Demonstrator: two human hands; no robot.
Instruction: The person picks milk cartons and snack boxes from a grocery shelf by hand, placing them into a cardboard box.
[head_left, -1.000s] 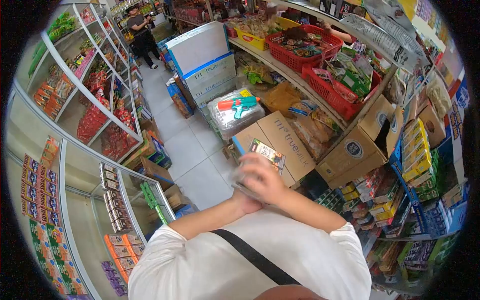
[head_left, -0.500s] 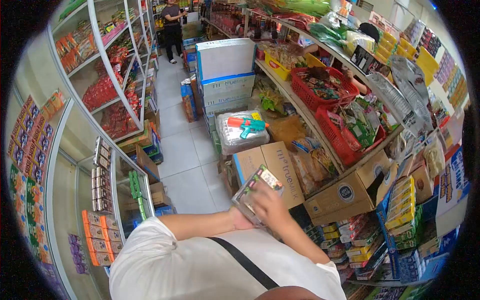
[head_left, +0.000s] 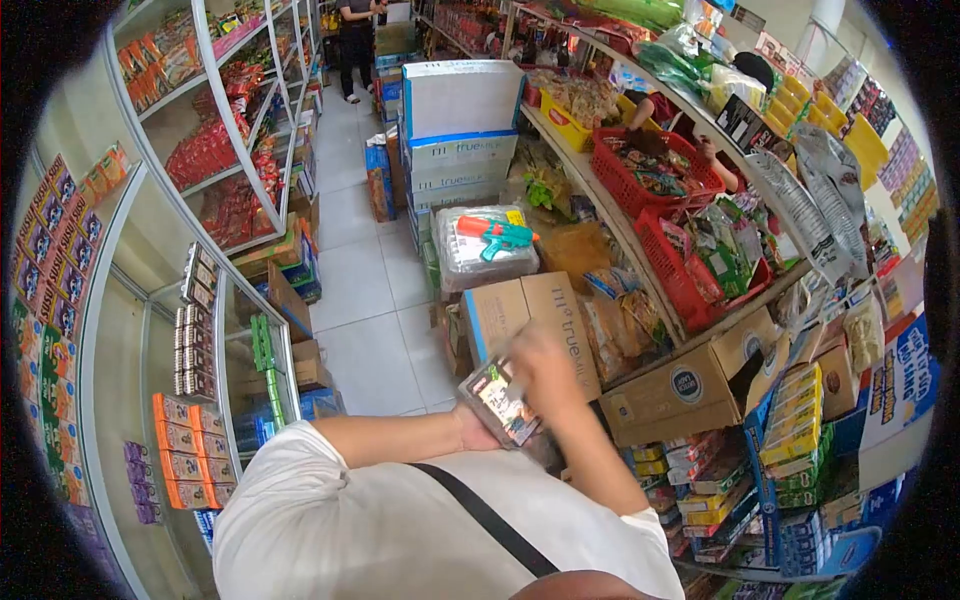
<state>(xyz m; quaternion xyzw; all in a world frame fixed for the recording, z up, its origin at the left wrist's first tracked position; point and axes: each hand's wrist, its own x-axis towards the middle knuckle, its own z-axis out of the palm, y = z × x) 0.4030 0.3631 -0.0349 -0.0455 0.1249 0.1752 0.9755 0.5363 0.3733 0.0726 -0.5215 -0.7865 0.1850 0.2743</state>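
Note:
My left hand (head_left: 478,430) is closed around the lower left side of a dark carton pack (head_left: 494,402) with pictures on its face, held tilted in front of my chest. Clear shiny film seems to cover the pack. Just above its right side is my right hand (head_left: 548,368), blurred, its fingers bent together. Whatever lies between those fingers is too smeared to name. Beyond the hands stands a brown and blue milk carton box (head_left: 560,325). Behind it, a teal and orange toy water gun (head_left: 497,236) lies on a plastic-wrapped bundle (head_left: 480,270).
Stacked milk boxes (head_left: 460,165) rise ahead, beside a tiled aisle (head_left: 355,270). Glass-fronted shelves (head_left: 215,130) line the left. On the right are red baskets (head_left: 665,255) of packets and an open cardboard box (head_left: 690,385). A person (head_left: 357,45) stands far down the aisle; another person's arm (head_left: 655,108) shows behind the baskets.
The carton pack has turned and dropped slightly, showing more of its printed face. My right hand has shifted up and slightly right from the pack's middle.

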